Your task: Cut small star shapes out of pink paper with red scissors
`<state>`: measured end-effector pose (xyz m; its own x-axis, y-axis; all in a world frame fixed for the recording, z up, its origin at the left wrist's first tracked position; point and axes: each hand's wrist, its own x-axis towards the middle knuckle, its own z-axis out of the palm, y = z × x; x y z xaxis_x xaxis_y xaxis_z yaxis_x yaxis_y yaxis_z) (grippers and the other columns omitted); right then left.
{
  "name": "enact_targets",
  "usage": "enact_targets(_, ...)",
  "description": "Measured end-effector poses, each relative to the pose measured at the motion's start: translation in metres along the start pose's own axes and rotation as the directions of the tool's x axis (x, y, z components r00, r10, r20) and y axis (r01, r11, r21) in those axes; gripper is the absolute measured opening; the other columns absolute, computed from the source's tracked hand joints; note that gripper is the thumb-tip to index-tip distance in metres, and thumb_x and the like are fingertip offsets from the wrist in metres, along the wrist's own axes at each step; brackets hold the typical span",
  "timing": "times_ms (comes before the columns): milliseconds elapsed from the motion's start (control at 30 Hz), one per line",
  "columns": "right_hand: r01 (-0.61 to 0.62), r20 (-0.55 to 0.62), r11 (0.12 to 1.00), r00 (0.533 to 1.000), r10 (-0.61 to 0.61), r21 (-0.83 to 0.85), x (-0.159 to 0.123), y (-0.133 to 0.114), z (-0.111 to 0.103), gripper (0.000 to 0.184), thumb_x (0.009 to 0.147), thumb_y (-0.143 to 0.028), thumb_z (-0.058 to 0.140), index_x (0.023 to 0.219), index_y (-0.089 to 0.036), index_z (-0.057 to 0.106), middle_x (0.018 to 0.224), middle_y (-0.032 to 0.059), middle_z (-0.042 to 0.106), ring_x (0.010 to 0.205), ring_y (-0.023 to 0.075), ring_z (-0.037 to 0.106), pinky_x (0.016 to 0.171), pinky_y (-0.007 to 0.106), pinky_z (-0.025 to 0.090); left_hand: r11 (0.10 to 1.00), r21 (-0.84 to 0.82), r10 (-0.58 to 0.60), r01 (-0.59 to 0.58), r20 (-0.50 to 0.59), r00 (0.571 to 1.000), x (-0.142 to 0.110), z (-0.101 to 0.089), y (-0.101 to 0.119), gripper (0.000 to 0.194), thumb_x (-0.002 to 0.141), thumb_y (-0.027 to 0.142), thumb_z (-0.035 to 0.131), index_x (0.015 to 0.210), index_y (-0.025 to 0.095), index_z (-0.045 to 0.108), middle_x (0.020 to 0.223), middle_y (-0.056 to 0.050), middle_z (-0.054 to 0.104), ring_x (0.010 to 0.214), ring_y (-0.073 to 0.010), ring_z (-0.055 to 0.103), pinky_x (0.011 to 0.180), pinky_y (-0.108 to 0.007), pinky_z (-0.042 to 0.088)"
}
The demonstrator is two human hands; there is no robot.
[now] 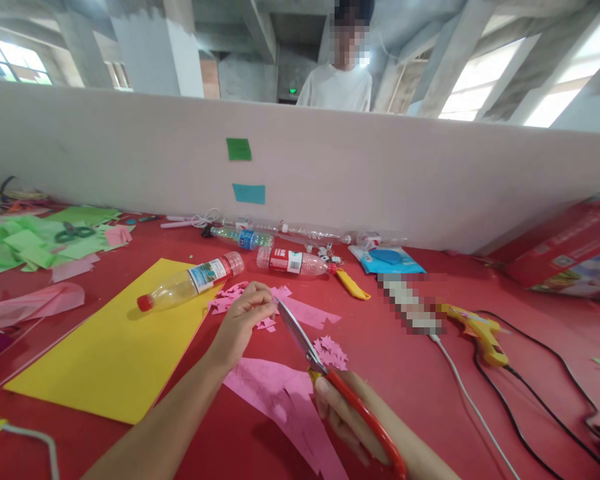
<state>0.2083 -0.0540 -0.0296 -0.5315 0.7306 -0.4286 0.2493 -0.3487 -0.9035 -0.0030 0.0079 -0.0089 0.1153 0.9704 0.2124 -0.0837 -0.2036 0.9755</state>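
Observation:
Red-handled scissors [353, 393] are gripped in my right hand [343, 413], their blades pointing up and left. The blade tips come close to the pinched fingertips of my left hand [247, 313]; whatever those fingers hold is too small to make out. Pink paper scraps [230, 297] lie behind the left hand, and a pink paper strip [310, 312] lies beyond the blades. To the right of the blades is a small pile of cut pink pieces [331, 352]. Larger pink sheets [280, 397] rest on the red table below both hands.
A yellow sheet [115, 347] bears a plastic bottle [195, 280]. Further back lie more bottles [295, 261], a yellow cutter [353, 285] and a blue packet [387, 259]. At right sit a glue gun [480, 333] with cables and a red box [570, 247]. A person [337, 83] stands behind the white partition [380, 173].

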Motion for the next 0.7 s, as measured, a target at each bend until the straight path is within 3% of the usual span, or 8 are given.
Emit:
enact_targets(67,0.037,-0.020,0.999,0.999,-0.038,-0.018,-0.002,-0.001,0.001,0.061,0.073,-0.080,0.048,0.067,-0.020,0.044,0.040,-0.0090,0.038,0.029,0.0043,0.034,0.029,0.016,0.024,1.000,0.008,-0.011,0.011,-0.014,1.000,0.000,0.000,0.002,0.022,0.080,0.024,0.058,0.059,0.019,0.055,0.103,-0.003,0.052,0.098,-0.0170,0.046,0.080,-0.026,0.035)
enact_targets(133,0.094,-0.071,0.994,0.993,-0.097,-0.051,-0.005,-0.004,0.003,0.061,0.074,-0.080,0.046,0.066,-0.020,0.042,0.040,-0.0101,0.035,0.029,0.0030,0.030,0.029,0.015,0.020,1.000,0.012,-0.029,0.029,0.014,0.999,0.000,-0.001,0.004,0.023,0.080,0.024,0.058,0.058,0.018,0.054,0.109,-0.003,0.051,0.105,-0.0187,0.045,0.083,-0.026,0.034)
enact_targets(300,0.137,-0.145,0.985,0.978,-0.152,-0.109,-0.010,-0.014,0.012,0.063,0.072,-0.082,0.045,0.063,-0.020,0.040,0.045,-0.0092,0.034,0.033,0.0027,0.028,0.033,0.018,0.019,1.000,0.010,0.007,-0.008,0.084,0.996,0.001,-0.004,0.004,0.026,0.083,0.023,0.055,0.057,0.020,0.051,0.076,0.000,0.045,0.079,-0.0157,0.044,0.075,-0.028,0.032)
enact_targets(500,0.116,-0.150,0.983,0.979,-0.137,-0.139,-0.009,-0.008,0.016,0.054,0.085,-0.072,0.040,0.066,-0.022,0.041,0.039,-0.0095,0.032,0.030,0.0052,0.027,0.034,0.022,0.017,0.999,-0.028,0.035,-0.033,0.073,0.997,0.002,-0.002,0.000,0.025,0.084,0.021,0.054,0.059,0.020,0.057,0.075,0.001,0.044,0.077,-0.0151,0.043,0.074,-0.028,0.031)
enact_targets(700,0.098,-0.163,0.990,0.980,-0.113,-0.096,-0.009,-0.002,0.016,0.054,0.083,-0.073,0.043,0.069,-0.020,0.045,0.042,-0.0099,0.034,0.030,0.0038,0.025,0.033,0.021,0.019,0.999,-0.037,0.020,-0.018,0.067,0.998,0.001,-0.001,-0.001,0.026,0.084,0.022,0.054,0.058,0.020,0.056,0.074,0.000,0.044,0.076,-0.0154,0.043,0.074,-0.028,0.032)
